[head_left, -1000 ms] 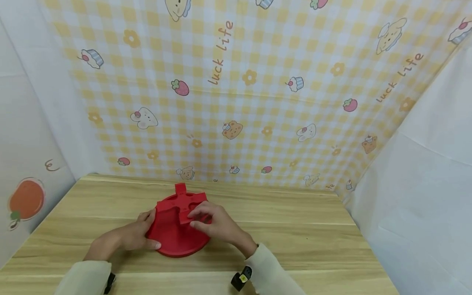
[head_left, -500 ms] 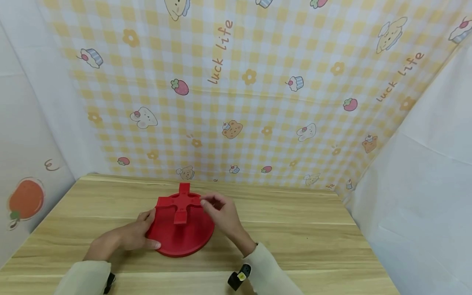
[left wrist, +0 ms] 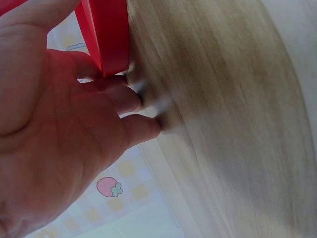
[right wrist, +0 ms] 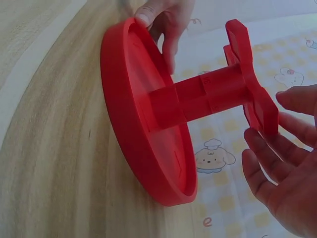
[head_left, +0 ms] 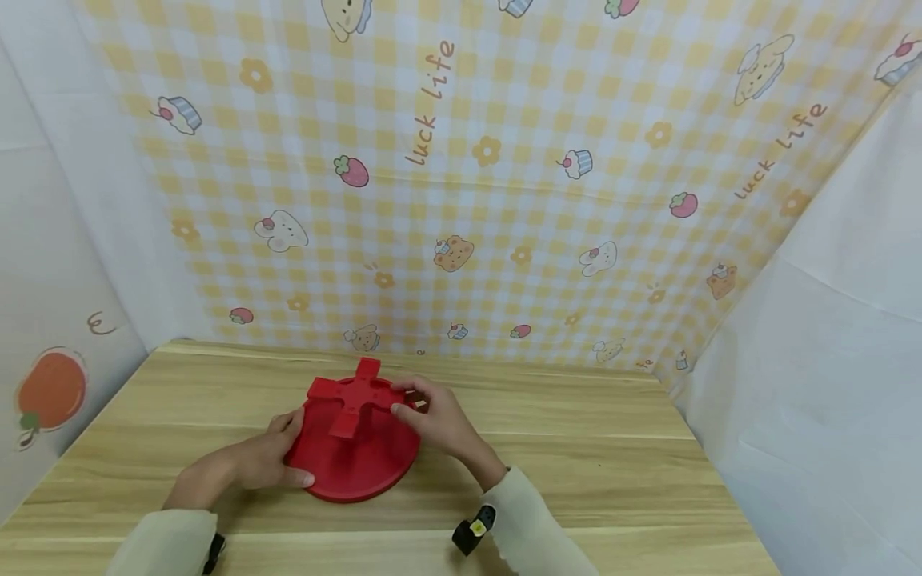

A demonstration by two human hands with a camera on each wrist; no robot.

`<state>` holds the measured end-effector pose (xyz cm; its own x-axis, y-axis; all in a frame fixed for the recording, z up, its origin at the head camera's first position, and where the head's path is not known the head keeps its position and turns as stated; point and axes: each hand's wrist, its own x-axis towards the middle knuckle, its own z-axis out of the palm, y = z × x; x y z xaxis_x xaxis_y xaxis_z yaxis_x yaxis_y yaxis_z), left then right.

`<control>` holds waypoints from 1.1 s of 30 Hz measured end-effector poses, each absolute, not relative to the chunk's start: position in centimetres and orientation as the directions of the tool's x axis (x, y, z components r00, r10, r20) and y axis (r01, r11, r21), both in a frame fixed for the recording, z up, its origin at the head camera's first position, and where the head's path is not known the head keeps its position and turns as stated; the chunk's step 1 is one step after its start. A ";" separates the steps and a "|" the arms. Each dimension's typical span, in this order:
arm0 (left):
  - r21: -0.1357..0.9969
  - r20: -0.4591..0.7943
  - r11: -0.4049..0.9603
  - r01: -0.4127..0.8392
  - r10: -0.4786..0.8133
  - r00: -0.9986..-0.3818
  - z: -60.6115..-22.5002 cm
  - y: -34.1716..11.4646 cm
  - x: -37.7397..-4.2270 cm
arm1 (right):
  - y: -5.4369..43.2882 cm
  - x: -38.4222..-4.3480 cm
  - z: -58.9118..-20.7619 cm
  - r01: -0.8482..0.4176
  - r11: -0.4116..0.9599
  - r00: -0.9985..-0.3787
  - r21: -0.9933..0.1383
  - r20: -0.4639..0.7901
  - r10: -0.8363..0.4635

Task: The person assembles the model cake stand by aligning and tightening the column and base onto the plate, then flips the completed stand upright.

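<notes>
A red round base [head_left: 353, 476] with a raised rim stands on the table. From its middle rises a stepped cylindrical post [right wrist: 208, 96], topped by a red four-armed cross [head_left: 356, 394]. My left hand [head_left: 259, 460] grips the base at its left edge, thumb on the near rim and fingers round the far side. In the left wrist view, fingertips lie at the wood beside the base's edge [left wrist: 113, 39]. My right hand [head_left: 441, 414] pinches the cross's right arm between thumb and fingers. The right wrist view shows the lower fingers spread loosely below that arm.
The wooden table [head_left: 576, 456] runs back to a yellow-checked cloth [head_left: 533, 216] printed with cartoons. White sheets hang at left and right. A black strap [head_left: 474, 530] sits at the right wrist.
My right hand has moved from the cross's near arm to its right arm. The cross has turned clockwise, seen from above. My left hand has stayed on the base.
</notes>
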<state>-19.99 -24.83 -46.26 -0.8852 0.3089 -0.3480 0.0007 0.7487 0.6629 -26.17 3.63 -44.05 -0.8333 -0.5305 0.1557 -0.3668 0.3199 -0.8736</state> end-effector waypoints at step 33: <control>0.647 -0.368 0.763 -0.014 0.295 -0.882 -46.3 -24.8 -20.1 | 3.7 -27.0 -43.6 -0.398 0.276 -0.879 -0.875 0.278 -0.387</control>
